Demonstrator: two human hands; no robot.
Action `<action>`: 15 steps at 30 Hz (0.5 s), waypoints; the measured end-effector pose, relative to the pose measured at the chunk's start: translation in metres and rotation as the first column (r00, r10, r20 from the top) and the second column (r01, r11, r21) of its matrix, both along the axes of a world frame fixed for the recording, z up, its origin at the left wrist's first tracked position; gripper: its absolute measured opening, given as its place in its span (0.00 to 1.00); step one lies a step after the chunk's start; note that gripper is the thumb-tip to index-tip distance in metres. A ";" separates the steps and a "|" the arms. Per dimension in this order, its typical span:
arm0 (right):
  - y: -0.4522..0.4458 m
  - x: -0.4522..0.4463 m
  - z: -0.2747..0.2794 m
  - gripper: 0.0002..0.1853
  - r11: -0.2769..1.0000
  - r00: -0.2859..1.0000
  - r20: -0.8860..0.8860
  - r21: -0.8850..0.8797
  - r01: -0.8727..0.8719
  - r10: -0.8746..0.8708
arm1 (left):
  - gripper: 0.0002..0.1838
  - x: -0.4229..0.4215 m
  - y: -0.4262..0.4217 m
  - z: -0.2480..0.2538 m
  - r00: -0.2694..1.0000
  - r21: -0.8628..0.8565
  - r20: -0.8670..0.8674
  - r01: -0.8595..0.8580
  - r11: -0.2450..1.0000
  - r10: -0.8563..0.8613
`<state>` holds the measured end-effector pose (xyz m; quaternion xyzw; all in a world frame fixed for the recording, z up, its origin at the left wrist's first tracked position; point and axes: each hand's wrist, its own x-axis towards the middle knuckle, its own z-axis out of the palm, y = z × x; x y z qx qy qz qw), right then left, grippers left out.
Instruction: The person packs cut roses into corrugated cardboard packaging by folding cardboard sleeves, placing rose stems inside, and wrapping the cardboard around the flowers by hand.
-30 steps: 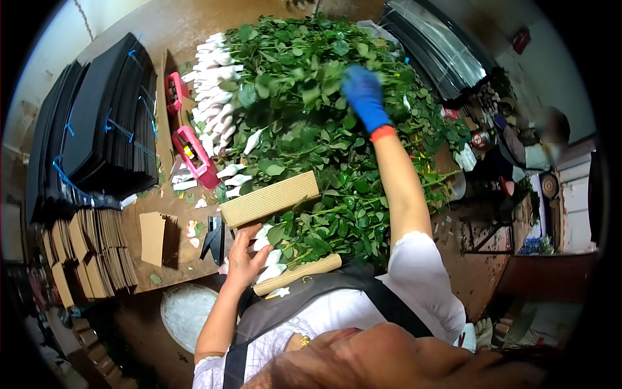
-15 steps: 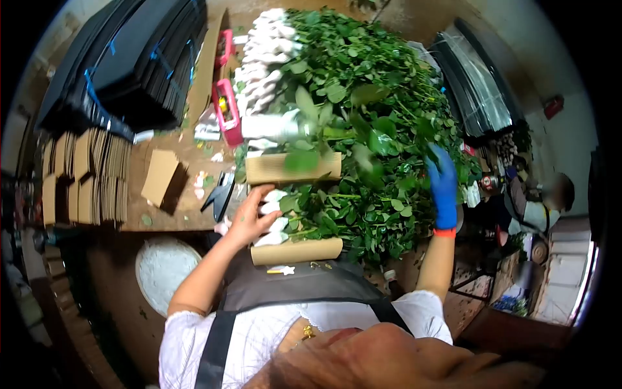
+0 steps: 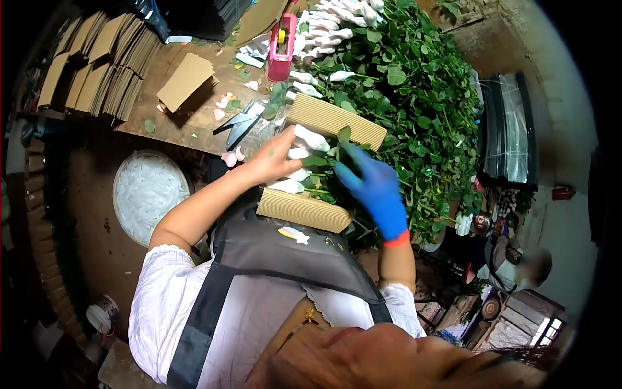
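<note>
White-sleeved flower heads lie between two corrugated cardboard pieces, the upper one and the lower one. My bare left hand is curled against the outer ends of these heads, fingers on the sleeves. Just right of them, my right hand, in a blue glove with a red cuff, closes thumb and fingers around the leafy stem of the topmost flower. Its fingertips are partly behind leaves. A large heap of leafy stems spreads above and to the right, with more white-sleeved heads along its left side.
Black scissors and a pink tape dispenser lie on the wooden table. Folded cardboard lies left, near stacked cardboard. A round white tub stands below. Wrapped black sheets and another person are at right.
The view has turned and shifted. My right hand has come from the far side of the heap to beside my left hand, bringing a sleeved flower in between the cardboard pieces.
</note>
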<state>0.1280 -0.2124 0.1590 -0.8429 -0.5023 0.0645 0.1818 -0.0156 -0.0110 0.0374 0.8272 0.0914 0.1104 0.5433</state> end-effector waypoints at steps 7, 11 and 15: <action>0.050 0.007 -0.044 0.15 0.922 0.993 0.118 -0.386 0.025 0.022 | 0.24 0.001 -0.008 0.012 0.989 0.070 0.010 -0.146 0.987 0.146; 0.044 0.008 -0.055 0.15 0.944 0.994 0.105 -0.330 0.004 0.032 | 0.14 0.009 -0.014 0.033 0.949 0.121 0.006 -0.315 0.941 0.316; 0.042 0.009 -0.062 0.16 0.965 0.992 0.126 -0.263 0.023 0.010 | 0.12 0.005 -0.013 0.031 0.922 0.106 0.091 -0.385 0.917 0.376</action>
